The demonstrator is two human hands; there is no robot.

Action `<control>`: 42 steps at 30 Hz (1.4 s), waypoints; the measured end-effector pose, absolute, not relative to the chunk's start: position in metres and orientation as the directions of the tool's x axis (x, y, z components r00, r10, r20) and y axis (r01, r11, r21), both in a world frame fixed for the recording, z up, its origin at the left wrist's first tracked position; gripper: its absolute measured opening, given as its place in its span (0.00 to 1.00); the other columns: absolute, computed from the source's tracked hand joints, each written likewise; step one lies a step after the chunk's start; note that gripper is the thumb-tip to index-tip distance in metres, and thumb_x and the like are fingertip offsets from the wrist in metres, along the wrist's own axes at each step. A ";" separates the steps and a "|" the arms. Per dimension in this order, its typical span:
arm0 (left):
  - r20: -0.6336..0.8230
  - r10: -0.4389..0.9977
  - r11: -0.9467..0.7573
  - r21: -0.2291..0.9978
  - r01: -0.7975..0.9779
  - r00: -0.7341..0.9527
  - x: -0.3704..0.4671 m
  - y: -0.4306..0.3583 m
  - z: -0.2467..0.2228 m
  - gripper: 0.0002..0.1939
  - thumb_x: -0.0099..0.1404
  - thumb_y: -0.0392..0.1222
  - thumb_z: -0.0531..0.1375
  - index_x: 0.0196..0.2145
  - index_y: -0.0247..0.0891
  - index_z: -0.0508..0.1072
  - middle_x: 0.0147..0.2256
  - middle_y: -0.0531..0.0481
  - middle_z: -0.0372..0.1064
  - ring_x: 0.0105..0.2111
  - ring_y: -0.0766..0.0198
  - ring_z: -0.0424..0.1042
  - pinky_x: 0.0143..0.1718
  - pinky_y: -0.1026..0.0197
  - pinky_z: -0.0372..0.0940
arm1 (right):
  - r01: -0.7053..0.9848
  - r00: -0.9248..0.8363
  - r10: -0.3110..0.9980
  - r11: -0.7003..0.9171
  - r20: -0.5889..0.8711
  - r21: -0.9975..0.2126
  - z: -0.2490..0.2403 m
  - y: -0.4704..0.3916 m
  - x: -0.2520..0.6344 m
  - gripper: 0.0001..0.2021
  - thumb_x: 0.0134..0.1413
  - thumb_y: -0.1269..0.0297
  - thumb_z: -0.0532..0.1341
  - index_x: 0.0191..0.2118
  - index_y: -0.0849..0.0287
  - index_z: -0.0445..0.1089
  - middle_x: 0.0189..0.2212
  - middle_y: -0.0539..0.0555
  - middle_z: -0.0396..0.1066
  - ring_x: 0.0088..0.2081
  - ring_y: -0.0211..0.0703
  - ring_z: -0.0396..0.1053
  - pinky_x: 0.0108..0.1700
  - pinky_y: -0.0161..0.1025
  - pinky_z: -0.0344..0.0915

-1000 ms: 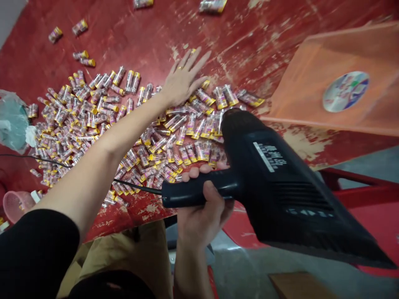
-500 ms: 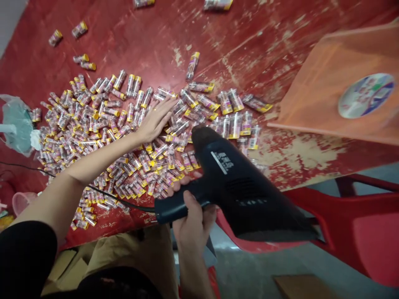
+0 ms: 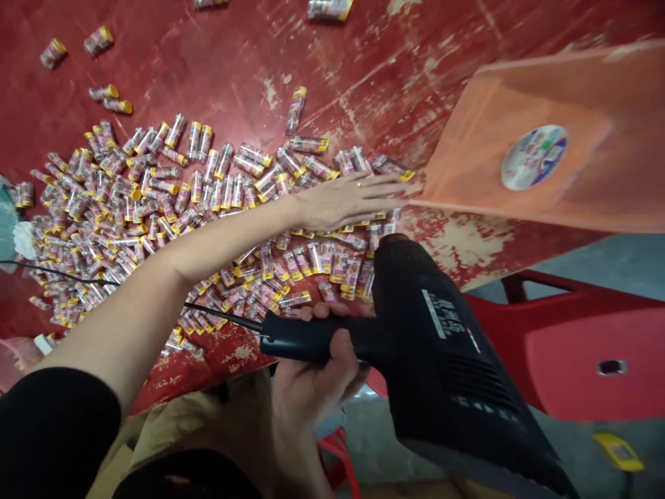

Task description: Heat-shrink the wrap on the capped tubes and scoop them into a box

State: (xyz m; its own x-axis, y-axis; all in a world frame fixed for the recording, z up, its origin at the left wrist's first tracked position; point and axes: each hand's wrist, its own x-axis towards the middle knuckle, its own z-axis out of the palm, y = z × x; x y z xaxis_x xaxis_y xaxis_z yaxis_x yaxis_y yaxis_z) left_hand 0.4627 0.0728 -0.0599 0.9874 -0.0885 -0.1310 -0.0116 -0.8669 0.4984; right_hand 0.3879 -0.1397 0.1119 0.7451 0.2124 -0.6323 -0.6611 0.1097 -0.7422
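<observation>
My right hand (image 3: 316, 378) is wrapped round the handle of a black heat gun (image 3: 441, 346), whose nozzle points up the table towards the tubes. Its cord (image 3: 223, 315) runs off to the left beneath my left forearm. My left hand (image 3: 346, 201) lies palm down with fingers stretched out, over the right part of a wide spread of small clear tubes (image 3: 125, 184) with yellow ends and printed wraps. The tubes under that palm are hidden. In front of the nozzle lie several tubes (image 3: 350, 274) side by side.
On the worn red table (image 3: 223, 62), an orange translucent bag (image 3: 587, 166) with a round label lies at the right. A few loose tubes (image 3: 296, 109) lie farther back. A red plastic stool (image 3: 576, 353) stands by the near edge. A greenish plastic bag (image 3: 6, 222) shows at far left.
My left hand has swept right across the tubes, from mid-pile to the pile's right end. The heat gun has moved right and slightly down in view. Near tubes have shifted, and the view has turned right.
</observation>
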 end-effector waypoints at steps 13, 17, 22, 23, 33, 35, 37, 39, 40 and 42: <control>0.005 0.143 -0.789 0.604 0.111 0.990 0.309 0.094 -0.028 0.27 0.77 0.51 0.41 0.71 0.49 0.49 0.72 0.47 0.46 0.73 0.55 0.42 0.71 0.38 0.36 | -0.824 0.532 0.374 0.021 -0.759 -0.566 0.114 -0.134 0.391 0.17 0.53 0.65 0.65 0.49 0.52 0.70 0.40 0.50 0.71 0.38 0.37 0.68 0.45 0.41 0.71; -0.006 0.246 -0.776 0.599 0.200 0.969 0.314 0.085 -0.040 0.30 0.77 0.54 0.38 0.73 0.49 0.41 0.74 0.49 0.38 0.74 0.56 0.34 0.72 0.39 0.32 | -0.796 0.557 0.371 -0.018 -0.743 -0.605 0.117 -0.144 0.388 0.16 0.53 0.65 0.66 0.49 0.52 0.69 0.39 0.50 0.70 0.37 0.37 0.68 0.46 0.41 0.71; -0.007 0.302 -0.761 0.601 0.245 0.953 0.334 0.085 -0.049 0.32 0.76 0.57 0.37 0.73 0.48 0.40 0.74 0.48 0.32 0.74 0.56 0.31 0.71 0.41 0.27 | -0.861 0.448 0.469 -0.004 -0.761 -0.509 0.117 -0.137 0.386 0.16 0.53 0.67 0.66 0.49 0.53 0.69 0.38 0.49 0.70 0.38 0.37 0.69 0.45 0.40 0.71; -0.006 0.323 -0.752 0.606 0.260 0.946 0.342 0.092 -0.052 0.33 0.76 0.58 0.36 0.73 0.48 0.40 0.74 0.49 0.32 0.74 0.55 0.30 0.71 0.40 0.26 | -0.838 0.500 0.459 0.041 -0.734 -0.545 0.114 -0.128 0.389 0.16 0.53 0.67 0.66 0.48 0.53 0.69 0.38 0.49 0.70 0.37 0.36 0.69 0.45 0.39 0.71; -0.045 0.438 -0.596 0.733 0.327 0.898 0.467 0.182 -0.107 0.41 0.68 0.71 0.35 0.70 0.50 0.54 0.71 0.66 0.46 0.72 0.53 0.14 0.72 0.45 0.22 | -0.661 0.733 0.360 0.173 -0.578 -0.731 0.092 -0.080 0.405 0.14 0.58 0.63 0.61 0.50 0.51 0.67 0.45 0.51 0.66 0.42 0.38 0.68 0.49 0.44 0.73; -0.086 0.303 -0.642 0.718 0.270 0.949 0.486 0.171 -0.107 0.40 0.70 0.69 0.38 0.69 0.44 0.58 0.72 0.60 0.46 0.73 0.48 0.24 0.73 0.42 0.28 | -0.632 0.755 0.356 0.171 -0.551 -0.756 0.093 -0.086 0.401 0.15 0.58 0.64 0.60 0.51 0.50 0.67 0.45 0.51 0.66 0.41 0.38 0.67 0.48 0.43 0.73; -0.115 0.161 -0.683 0.704 0.195 0.980 0.498 0.156 -0.103 0.36 0.71 0.65 0.43 0.67 0.42 0.63 0.72 0.54 0.47 0.73 0.45 0.35 0.72 0.39 0.33 | -0.618 0.767 0.350 0.177 -0.537 -0.766 0.094 -0.091 0.398 0.16 0.58 0.66 0.60 0.52 0.50 0.67 0.46 0.51 0.66 0.41 0.38 0.67 0.48 0.43 0.73; -0.126 0.058 -0.709 0.693 0.130 0.990 0.497 0.144 -0.100 0.31 0.71 0.62 0.47 0.64 0.45 0.67 0.70 0.52 0.51 0.72 0.46 0.41 0.71 0.40 0.37 | -0.624 0.766 0.347 0.201 -0.541 -0.755 0.095 -0.095 0.397 0.16 0.59 0.68 0.60 0.52 0.50 0.68 0.46 0.51 0.66 0.43 0.37 0.67 0.49 0.42 0.72; -0.124 0.029 -0.717 0.689 0.107 0.992 0.493 0.140 -0.099 0.29 0.72 0.61 0.47 0.63 0.47 0.68 0.69 0.53 0.54 0.72 0.48 0.44 0.71 0.42 0.38 | -0.630 0.764 0.343 0.210 -0.547 -0.748 0.095 -0.097 0.399 0.15 0.59 0.68 0.60 0.52 0.50 0.68 0.47 0.50 0.66 0.43 0.37 0.67 0.50 0.42 0.72; -0.109 0.007 -0.724 0.685 0.080 0.994 0.480 0.139 -0.095 0.27 0.73 0.60 0.47 0.61 0.48 0.71 0.66 0.53 0.60 0.71 0.50 0.48 0.71 0.45 0.38 | -0.639 0.759 0.337 0.221 -0.557 -0.737 0.097 -0.099 0.403 0.14 0.60 0.68 0.59 0.51 0.50 0.69 0.47 0.49 0.66 0.44 0.36 0.67 0.52 0.40 0.70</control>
State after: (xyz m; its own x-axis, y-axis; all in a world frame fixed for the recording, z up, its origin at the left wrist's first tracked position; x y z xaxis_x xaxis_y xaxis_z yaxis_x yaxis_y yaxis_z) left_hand 0.4796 0.1391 -0.0953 0.9941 0.0066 -0.1085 0.0796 -0.7239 0.6853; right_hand 0.4027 -0.0988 0.0965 0.7589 0.3368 -0.5574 -0.6391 0.2209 -0.7367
